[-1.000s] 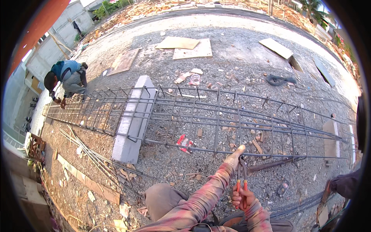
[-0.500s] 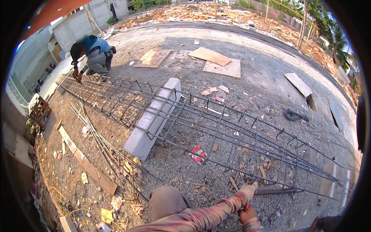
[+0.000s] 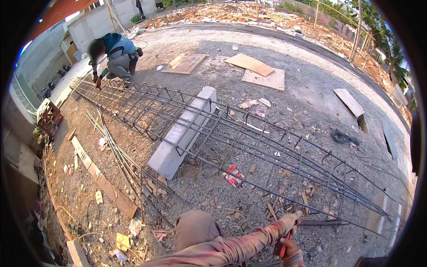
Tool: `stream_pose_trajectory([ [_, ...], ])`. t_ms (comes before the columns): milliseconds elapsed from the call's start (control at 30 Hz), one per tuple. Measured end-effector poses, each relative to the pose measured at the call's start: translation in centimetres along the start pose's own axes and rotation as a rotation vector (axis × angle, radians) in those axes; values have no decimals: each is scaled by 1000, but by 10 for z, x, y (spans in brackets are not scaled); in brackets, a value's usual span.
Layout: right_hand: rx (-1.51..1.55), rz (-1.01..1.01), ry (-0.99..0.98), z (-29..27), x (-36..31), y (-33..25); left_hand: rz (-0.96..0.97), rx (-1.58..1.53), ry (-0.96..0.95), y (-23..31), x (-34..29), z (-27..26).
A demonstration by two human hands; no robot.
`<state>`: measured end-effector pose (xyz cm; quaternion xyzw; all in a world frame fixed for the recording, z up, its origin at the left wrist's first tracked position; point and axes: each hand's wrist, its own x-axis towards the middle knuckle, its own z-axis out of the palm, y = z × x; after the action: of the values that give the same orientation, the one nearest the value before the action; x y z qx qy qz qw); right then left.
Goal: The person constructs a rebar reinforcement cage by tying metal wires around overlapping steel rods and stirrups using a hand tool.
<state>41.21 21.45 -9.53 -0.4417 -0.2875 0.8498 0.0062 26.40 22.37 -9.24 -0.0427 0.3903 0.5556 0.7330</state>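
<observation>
A long rebar cage [image 3: 249,147] of dark bars and square ties lies across gravel, propped on a grey concrete block [image 3: 182,133]. My left hand [image 3: 291,219], in a plaid sleeve, grips a lower bar at the cage's near side. Just below it, my right hand [image 3: 288,250] holds red-handled pliers [image 3: 283,247] pointing up toward that bar. My bent knee [image 3: 192,227] is in the foreground.
Another person [image 3: 113,53] crouches at the cage's far left end. Loose steel rods [image 3: 116,153] and a wooden plank [image 3: 103,180] lie to the left. Plywood sheets [image 3: 260,72] rest beyond the cage. A red packet [image 3: 232,174] lies under it.
The view has swung left, so my hands sit lower and further right in the picture. My left hand stays on the bar and the right keeps the pliers.
</observation>
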Motion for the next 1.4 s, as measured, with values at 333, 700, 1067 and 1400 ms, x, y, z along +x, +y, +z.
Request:
stream_pose_trajectory([
  [333,-488,-133,255,38,-13,-6,219,-88,23,8,-24,2],
  [700,-309,-206,249,10,-2,6,401,330,351,-6,2,2],
  [1067,268,-83,56,42,-4,12,-46,-217,-288,12,-4,-24],
  [1400,255,18,308,61,-11,1,161,-32,117,17,-18,-9],
])
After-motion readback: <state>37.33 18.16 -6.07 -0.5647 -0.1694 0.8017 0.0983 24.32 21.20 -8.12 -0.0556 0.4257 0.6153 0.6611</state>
